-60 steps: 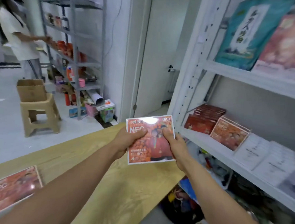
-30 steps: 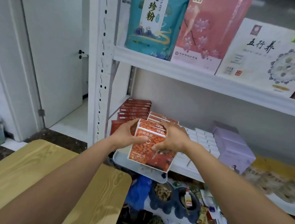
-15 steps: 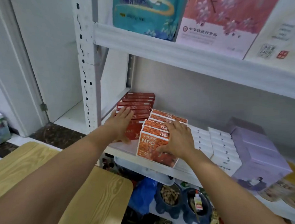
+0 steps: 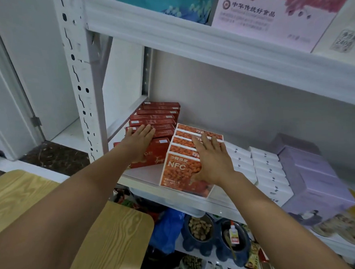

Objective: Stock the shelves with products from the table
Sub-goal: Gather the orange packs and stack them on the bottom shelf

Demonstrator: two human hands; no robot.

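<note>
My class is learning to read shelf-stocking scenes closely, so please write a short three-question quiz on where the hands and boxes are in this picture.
1. Short answer: what colour are the boxes standing immediately right of the orange NFC boxes?
2. True or false: the right hand lies with straight fingers on top of the orange row.
3. Multiple choice: the left hand rests on
A. the wooden table
B. the dark red boxes
C. the purple boxes

Key: 1 white; 2 true; 3 B.
</note>
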